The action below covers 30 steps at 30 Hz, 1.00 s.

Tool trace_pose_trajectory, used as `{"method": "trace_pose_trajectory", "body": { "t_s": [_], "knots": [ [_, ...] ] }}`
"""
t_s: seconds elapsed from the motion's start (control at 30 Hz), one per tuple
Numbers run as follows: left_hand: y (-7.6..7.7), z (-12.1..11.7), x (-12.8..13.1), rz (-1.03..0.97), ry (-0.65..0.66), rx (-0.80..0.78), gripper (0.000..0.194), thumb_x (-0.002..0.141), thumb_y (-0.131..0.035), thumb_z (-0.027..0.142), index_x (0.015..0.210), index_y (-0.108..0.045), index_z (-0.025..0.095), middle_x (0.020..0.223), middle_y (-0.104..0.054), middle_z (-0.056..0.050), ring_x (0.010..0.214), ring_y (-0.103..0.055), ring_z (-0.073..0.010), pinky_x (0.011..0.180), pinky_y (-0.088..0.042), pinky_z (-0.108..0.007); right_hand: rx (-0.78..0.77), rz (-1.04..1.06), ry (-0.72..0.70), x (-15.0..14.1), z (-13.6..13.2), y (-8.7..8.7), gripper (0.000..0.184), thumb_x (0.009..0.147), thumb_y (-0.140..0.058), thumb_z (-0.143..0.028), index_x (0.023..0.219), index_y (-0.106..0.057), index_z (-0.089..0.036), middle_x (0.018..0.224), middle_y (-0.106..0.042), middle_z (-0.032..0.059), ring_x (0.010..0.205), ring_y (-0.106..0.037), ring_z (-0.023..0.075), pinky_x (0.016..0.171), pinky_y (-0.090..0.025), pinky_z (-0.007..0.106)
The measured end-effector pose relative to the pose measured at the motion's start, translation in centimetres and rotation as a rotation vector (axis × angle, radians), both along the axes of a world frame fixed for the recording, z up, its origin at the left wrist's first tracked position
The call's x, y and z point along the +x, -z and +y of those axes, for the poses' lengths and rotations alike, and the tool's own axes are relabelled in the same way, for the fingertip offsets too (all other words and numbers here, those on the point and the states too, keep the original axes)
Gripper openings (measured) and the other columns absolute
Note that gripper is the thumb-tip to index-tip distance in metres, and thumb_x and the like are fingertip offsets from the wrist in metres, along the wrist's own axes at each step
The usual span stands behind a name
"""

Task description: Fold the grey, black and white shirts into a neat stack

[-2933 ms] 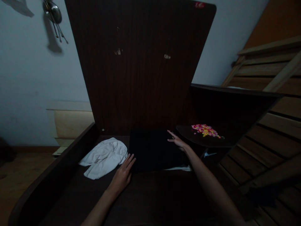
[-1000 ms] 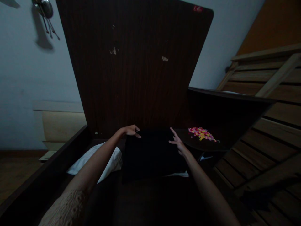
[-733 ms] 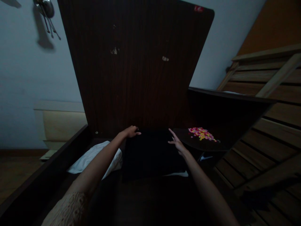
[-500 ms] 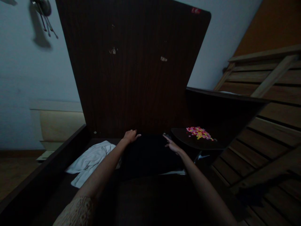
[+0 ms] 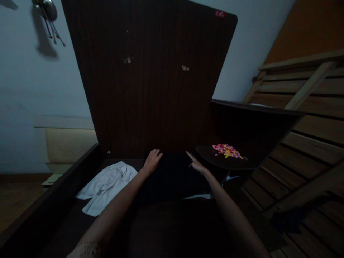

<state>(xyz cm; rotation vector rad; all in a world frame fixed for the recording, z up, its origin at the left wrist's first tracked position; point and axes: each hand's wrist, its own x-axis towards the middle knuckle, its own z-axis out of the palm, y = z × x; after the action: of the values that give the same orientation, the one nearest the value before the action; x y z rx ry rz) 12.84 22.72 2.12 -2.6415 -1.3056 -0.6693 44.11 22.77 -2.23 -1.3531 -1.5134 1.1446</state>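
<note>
A very dark piece of cloth [image 5: 176, 177] is spread on the dark wooden surface [image 5: 158, 229] ahead of me; its folds are lost in the dim light. On its far left part rests my left hand [image 5: 152, 161], palm down with the fingers stretched out flat. My right hand [image 5: 197, 165] touches the cloth's far right side, its index finger pointing forward and the other fingers partly hidden. A crumpled white cloth [image 5: 110, 186] lies just left of my left forearm. Something white [image 5: 199, 196] shows under the dark cloth's near edge.
A tall dark wooden panel [image 5: 156, 86] rises behind the surface. On the right, a rounded shelf [image 5: 206, 157] bears a pile of small colourful pieces [image 5: 228, 151]. Wooden slats [image 5: 314, 150] stand further right, and a low side board [image 5: 51, 190] borders the left.
My left hand has moved slightly right over the dark cloth, and its fingers now lie flatter. The right hand has stayed almost in place.
</note>
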Motion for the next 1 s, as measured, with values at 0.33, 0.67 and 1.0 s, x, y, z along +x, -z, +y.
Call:
{"method": "trace_pose_trajectory", "body": {
  "t_s": [0.33,0.67,1.0],
  "knots": [
    [2.0,-1.2,2.0,0.062,0.054,-0.275,0.068,0.094,-0.035,0.054,0.146,-0.037,0.011,0.156,-0.030,-0.015,0.146,-0.018,-0.0314,0.118,-0.015,-0.047,-0.071,-0.035,0.185,-1.2,-0.6,-1.4,0.101,0.071,-0.064,-0.021,0.155,-0.008,-0.024,0.160,-0.017,0.0068,0.147,-0.016,0.0211,0.119,-0.016,0.041],
    [2.7,-1.2,2.2,0.111,0.011,-0.224,0.072,0.093,-0.030,0.060,0.148,-0.036,0.013,0.157,-0.028,-0.013,0.147,-0.017,-0.0307,0.118,-0.016,-0.048,-0.179,-0.016,-0.129,1.0,-6.9,-4.7,0.137,0.054,-0.088,-0.025,0.152,0.007,-0.036,0.161,-0.014,0.0111,0.147,-0.014,0.0238,0.114,-0.028,0.045],
    [0.8,-6.1,4.0,0.013,0.173,-0.103,0.050,0.097,-0.038,0.037,0.141,-0.046,0.015,0.153,-0.036,-0.013,0.145,-0.022,-0.0289,0.116,-0.022,-0.049,0.017,-0.128,0.022,0.6,-8.8,-4.5,0.084,0.059,-0.079,-0.018,0.137,-0.048,-0.027,0.144,-0.049,0.0082,0.131,-0.046,0.0280,0.106,-0.041,0.043]
  ]
}}
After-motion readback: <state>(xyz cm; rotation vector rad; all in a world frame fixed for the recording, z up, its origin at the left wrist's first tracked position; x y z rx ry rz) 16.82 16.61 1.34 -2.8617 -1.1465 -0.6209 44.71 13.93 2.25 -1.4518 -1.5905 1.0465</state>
